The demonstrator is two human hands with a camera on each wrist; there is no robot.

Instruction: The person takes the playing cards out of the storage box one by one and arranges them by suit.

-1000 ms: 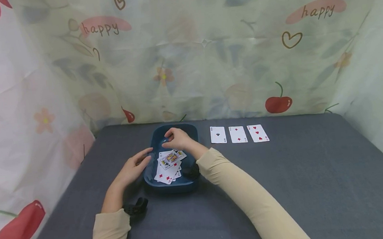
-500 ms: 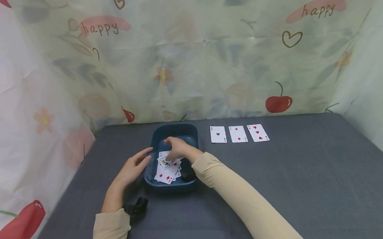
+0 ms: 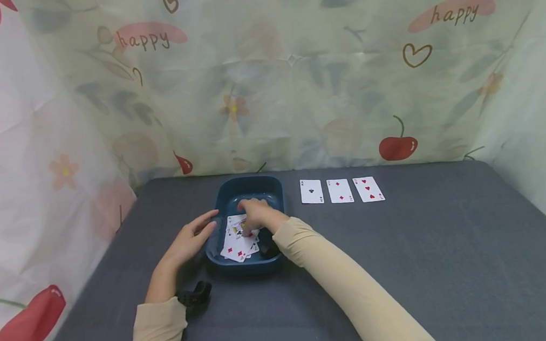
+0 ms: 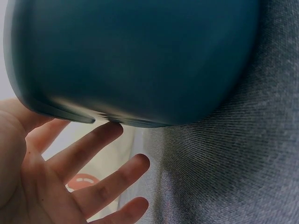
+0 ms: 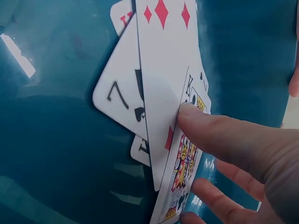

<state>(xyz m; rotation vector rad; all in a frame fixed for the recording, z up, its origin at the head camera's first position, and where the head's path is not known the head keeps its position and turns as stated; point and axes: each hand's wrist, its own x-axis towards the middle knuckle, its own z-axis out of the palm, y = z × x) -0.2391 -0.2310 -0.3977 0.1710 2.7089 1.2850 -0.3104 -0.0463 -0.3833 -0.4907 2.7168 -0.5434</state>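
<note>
Three cards lie face up in a row at the far side of the surface (image 3: 432, 265) in the head view: an ace of clubs (image 3: 311, 191), a two of diamonds (image 3: 340, 191) and a three of hearts (image 3: 369, 189). They climb in value from left to right and sit apart, presumably so each one reads clearly. To their left stands a blue bin (image 3: 245, 269) holding a loose, overlapping pile of cards (image 3: 233, 244). The person's left grip (image 3: 188, 245) rests at the bin's left rim, while the right grip (image 3: 259, 215) reaches in over the pile from the right.

From the left wrist, the left grip has its fingers spread and has hold of nothing; they lie against the bin's outer side, likely to steady it rather than lift it.

From the right wrist, the king of clubs (image 5: 183, 169) tops the pile, partly covering a diamond card (image 5: 161, 70), with a seven of spades (image 5: 122, 100) beneath that. The right grip is spread about the king: the thumb tip meets one long edge, other fingers lie near the opposite edge, and no closed pinch shows. Whether the king is lifted, I cannot tell. Edges probably suit so thin a card best.
</note>
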